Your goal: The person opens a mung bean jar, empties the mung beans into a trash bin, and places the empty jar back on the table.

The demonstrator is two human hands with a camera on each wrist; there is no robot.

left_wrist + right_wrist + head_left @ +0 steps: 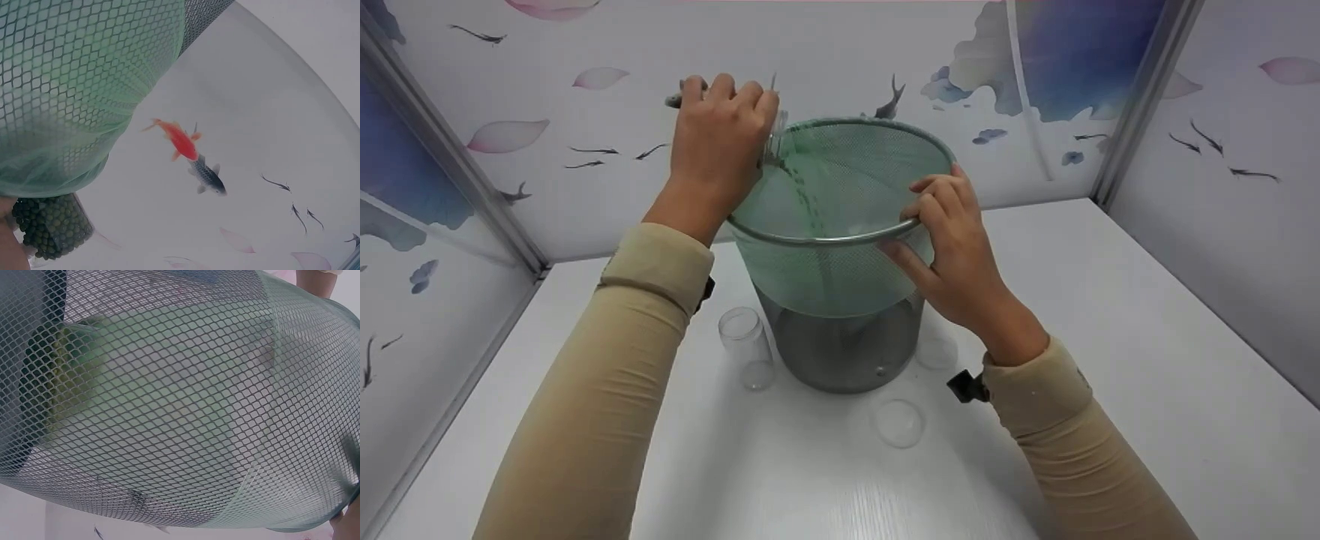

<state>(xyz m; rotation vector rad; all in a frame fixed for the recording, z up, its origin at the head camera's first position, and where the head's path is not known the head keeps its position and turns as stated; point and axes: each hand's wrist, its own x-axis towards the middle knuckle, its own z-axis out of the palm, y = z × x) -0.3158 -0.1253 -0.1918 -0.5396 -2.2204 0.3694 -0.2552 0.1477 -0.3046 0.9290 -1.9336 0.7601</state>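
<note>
My left hand grips a clear jar tipped over the left rim of a wire-mesh bin. Green beans stream from its mouth into the bin. In the left wrist view, dark green beans still fill the jar's visible part. A thin green bag lines the bin and folds over its rim. On the right side, my right hand pinches the rim and bag between thumb and fingers. Through the mesh, the right wrist view shows a blurred yellowish-green patch low in the bag.
An uncapped clear jar stands left of the bin on the white table. One clear round lid lies in front, and another clear round piece lies right of the bin. Printed panels enclose the table behind and at both sides.
</note>
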